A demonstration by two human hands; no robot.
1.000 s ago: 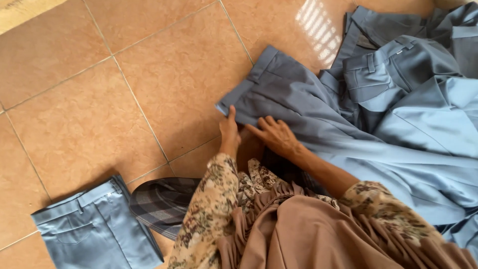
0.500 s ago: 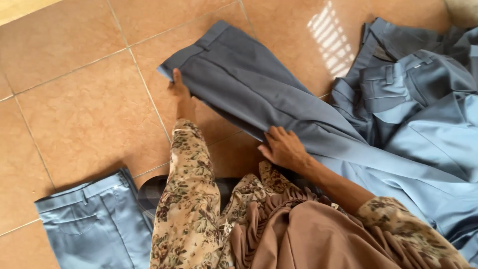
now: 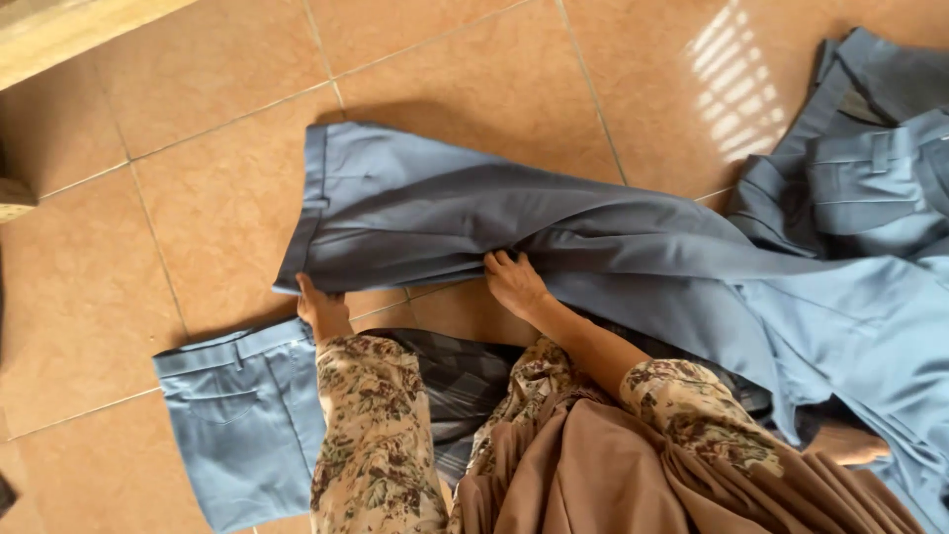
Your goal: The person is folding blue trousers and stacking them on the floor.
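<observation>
The waistband corner of a pair of grey-blue cloth trousers [image 3: 465, 213] is being pinched by the left hand [image 3: 321, 309], while the fabric's near edge at mid-leg is being gripped by the right hand [image 3: 514, 282]. The garment is being spread flat across the tan tiled floor [image 3: 178, 198]; smoothing the legs appears to be called for next. Since half a second ago, the trousers are being drawn further leftward, toward a folded light-blue pair [image 3: 242, 415].
</observation>
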